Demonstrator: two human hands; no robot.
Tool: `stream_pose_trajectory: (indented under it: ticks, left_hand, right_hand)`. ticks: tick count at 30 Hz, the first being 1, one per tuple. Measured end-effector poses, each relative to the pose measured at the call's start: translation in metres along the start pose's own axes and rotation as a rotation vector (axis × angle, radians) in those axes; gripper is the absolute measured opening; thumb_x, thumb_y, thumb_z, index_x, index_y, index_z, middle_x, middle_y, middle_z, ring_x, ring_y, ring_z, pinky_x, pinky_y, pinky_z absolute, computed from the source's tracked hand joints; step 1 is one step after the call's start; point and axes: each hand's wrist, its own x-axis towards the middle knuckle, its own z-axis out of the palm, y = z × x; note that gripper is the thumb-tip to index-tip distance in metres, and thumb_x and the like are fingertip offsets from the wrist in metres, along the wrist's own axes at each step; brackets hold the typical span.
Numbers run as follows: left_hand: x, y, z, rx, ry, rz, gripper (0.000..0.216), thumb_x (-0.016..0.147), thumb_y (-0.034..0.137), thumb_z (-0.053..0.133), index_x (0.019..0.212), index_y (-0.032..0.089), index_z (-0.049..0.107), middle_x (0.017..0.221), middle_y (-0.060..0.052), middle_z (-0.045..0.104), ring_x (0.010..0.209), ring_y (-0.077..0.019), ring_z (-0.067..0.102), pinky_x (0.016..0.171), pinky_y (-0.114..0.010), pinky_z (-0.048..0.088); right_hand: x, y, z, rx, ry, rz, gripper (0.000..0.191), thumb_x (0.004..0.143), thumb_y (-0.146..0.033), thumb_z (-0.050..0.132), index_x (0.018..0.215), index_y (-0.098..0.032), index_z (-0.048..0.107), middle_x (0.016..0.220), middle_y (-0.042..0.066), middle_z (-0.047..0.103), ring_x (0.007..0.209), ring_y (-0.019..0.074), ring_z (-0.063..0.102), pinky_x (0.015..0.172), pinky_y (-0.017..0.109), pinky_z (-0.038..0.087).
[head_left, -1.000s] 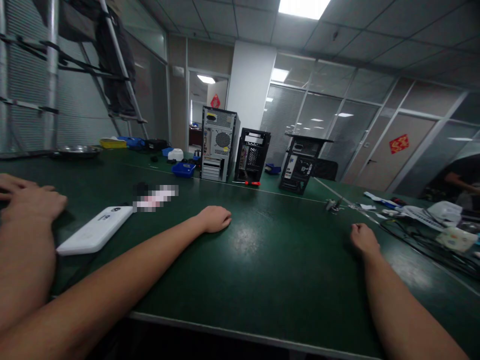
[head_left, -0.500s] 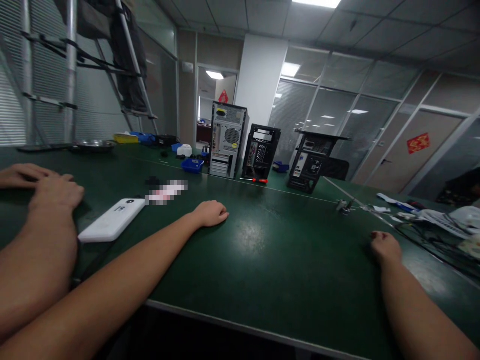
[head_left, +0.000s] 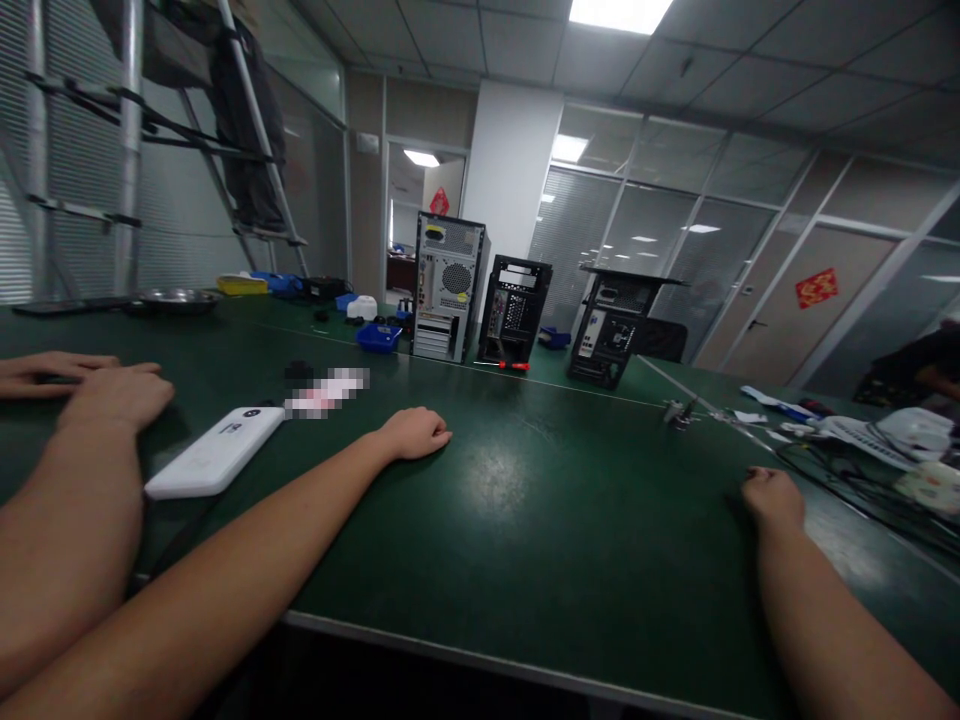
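My left hand rests on the green table, its fingers curled loosely closed, with nothing seen in them. Off to the right, my right hand also lies on the table with its fingers folded in; no object shows in it. A white power bank-like device with a round dark spot lies left of my left forearm. Beyond it is a blurred-out pinkish-white item. A screwdriver with a red handle lies farther back, before the computer cases.
Another person's hands rest at the left. Three computer cases stand at the back: a grey one, a black one and another black one. Blue tray, metal bowl, cables at right. A person stands on a ladder.
The view has shifted slightly, so the cases and ladder sit a little lower and farther left. Both my hands stay resting in the same places on the table.
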Motion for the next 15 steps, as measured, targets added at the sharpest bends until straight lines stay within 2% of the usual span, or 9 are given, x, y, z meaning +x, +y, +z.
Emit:
stream_pose_trajectory:
  ticks: [5, 8, 10, 12, 15]
  left_hand:
    - [0.001, -0.002, 0.001, 0.008, -0.002, 0.028, 0.046, 0.092, 0.056, 0.043, 0.074, 0.022, 0.069, 0.080, -0.008, 0.070, 0.071, -0.0221, 0.063, 0.065, -0.030, 0.043]
    - [0.002, -0.002, 0.002, 0.003, 0.009, 0.018, 0.045, 0.091, 0.055, 0.044, 0.074, 0.022, 0.070, 0.079, -0.008, 0.070, 0.071, -0.0217, 0.063, 0.066, -0.030, 0.043]
    - [0.002, -0.001, 0.002, 0.001, 0.014, 0.007, 0.045, 0.091, 0.055, 0.045, 0.073, 0.022, 0.070, 0.078, -0.008, 0.070, 0.071, -0.0215, 0.063, 0.067, -0.029, 0.043]
    - [0.001, 0.000, 0.001, -0.002, 0.014, 0.002, 0.045, 0.091, 0.055, 0.046, 0.072, 0.021, 0.069, 0.078, -0.008, 0.070, 0.070, -0.0213, 0.063, 0.066, -0.029, 0.043]
    - [0.000, 0.001, -0.001, -0.014, 0.003, -0.002, 0.045, 0.090, 0.055, 0.047, 0.072, 0.021, 0.069, 0.078, -0.008, 0.070, 0.070, -0.0209, 0.063, 0.065, -0.029, 0.043]
  right_hand:
    - [-0.004, -0.006, -0.012, 0.059, 0.129, 0.050, 0.064, 0.089, -0.050, 0.016, 0.123, -0.023, 0.063, 0.125, 0.015, 0.062, 0.120, 0.0512, 0.050, 0.075, 0.061, 0.034]
    - [-0.007, -0.007, -0.024, 0.060, 0.207, 0.105, 0.066, 0.087, -0.058, 0.019, 0.122, -0.027, 0.065, 0.123, 0.014, 0.063, 0.116, 0.0527, 0.052, 0.070, 0.060, 0.034]
    - [-0.009, -0.007, -0.031, 0.009, 0.151, 0.101, 0.061, 0.084, -0.060, 0.024, 0.115, -0.032, 0.069, 0.120, 0.011, 0.065, 0.117, 0.0537, 0.052, 0.068, 0.059, 0.033]
    - [-0.012, -0.008, -0.036, -0.056, 0.016, 0.049, 0.057, 0.081, -0.061, 0.026, 0.104, -0.036, 0.072, 0.117, 0.008, 0.066, 0.121, 0.0556, 0.048, 0.069, 0.061, 0.032]
    - [-0.014, -0.010, -0.040, -0.125, -0.119, -0.016, 0.061, 0.079, -0.062, 0.023, 0.095, -0.033, 0.074, 0.114, 0.007, 0.067, 0.126, 0.0585, 0.042, 0.075, 0.068, 0.028]
